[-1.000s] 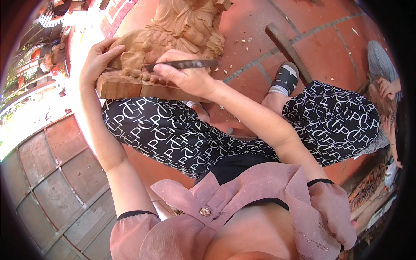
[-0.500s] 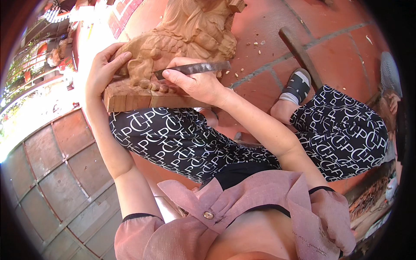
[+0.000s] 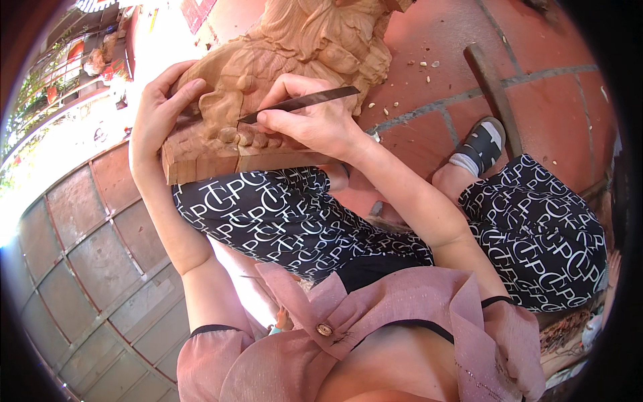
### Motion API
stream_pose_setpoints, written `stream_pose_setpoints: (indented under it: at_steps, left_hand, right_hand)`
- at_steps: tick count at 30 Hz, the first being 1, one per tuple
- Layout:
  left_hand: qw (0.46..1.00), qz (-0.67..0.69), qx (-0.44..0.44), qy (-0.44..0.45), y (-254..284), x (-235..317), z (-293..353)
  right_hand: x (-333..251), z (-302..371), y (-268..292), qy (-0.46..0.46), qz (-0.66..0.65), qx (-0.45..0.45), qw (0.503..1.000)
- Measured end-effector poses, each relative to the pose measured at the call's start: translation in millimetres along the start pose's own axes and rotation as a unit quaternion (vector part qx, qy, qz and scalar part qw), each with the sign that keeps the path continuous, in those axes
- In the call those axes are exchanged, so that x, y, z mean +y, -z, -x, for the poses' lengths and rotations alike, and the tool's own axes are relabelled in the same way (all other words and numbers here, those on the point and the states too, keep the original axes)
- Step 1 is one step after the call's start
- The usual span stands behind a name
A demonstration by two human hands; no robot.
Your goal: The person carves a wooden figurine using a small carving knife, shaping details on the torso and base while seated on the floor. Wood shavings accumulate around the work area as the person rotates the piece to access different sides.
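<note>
A brown wooden carving (image 3: 288, 60) with folds and rounded relief rests its thick flat base (image 3: 207, 166) against my left thigh. My left hand (image 3: 161, 107) grips the carving's left side, thumb on its front and fingers curled behind. In my right hand (image 3: 311, 117) is a slim dark carving tool (image 3: 315, 100), pinched like a pen between thumb and fingers. Its lower tip touches the carving just above a row of small rounded knobs near the base. The other end sticks out past my knuckles to the right.
Red floor tiles (image 3: 435, 40) with pale wood chips lie to the right. A long dark wooden bar (image 3: 494, 97) lies beside my sandalled foot (image 3: 481, 149). A metal-framed panel (image 3: 100, 248) is at lower left, with plants (image 3: 33, 127) at far left.
The tool has turned in my right hand and now shows a straight, narrow profile. The carving and floor sit slightly lower and further right in view. My left hand keeps its hold.
</note>
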State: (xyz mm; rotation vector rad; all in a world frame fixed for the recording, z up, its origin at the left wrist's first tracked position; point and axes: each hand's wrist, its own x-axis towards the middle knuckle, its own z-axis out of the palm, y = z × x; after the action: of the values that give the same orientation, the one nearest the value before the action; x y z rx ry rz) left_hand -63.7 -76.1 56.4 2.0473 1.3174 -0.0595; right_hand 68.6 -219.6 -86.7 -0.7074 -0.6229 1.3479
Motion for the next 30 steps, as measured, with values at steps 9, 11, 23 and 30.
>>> stream_pose_setpoints:
  at_steps: [9, 11, 23, 30]
  left_hand:
    - [1.0, 0.011, 0.002, -0.001, 0, 1, 1]
    - [1.0, 0.009, -0.002, -0.002, 0, 2, 1]
    - [1.0, 0.005, 0.005, -0.004, 0, -2, 1]
    - [0.999, -0.019, 0.002, -0.028, 1, -2, 3]
  right_hand:
    - [13, 5, -28, 0.065, 0.053, -0.021, 0.996]
    - [9, 2, -25, 0.039, 0.054, -0.028, 0.997]
    - [-3, -5, 11, 0.062, -0.054, 0.038, 0.996]
    - [-6, -4, 10, 0.046, -0.055, 0.029, 0.997]
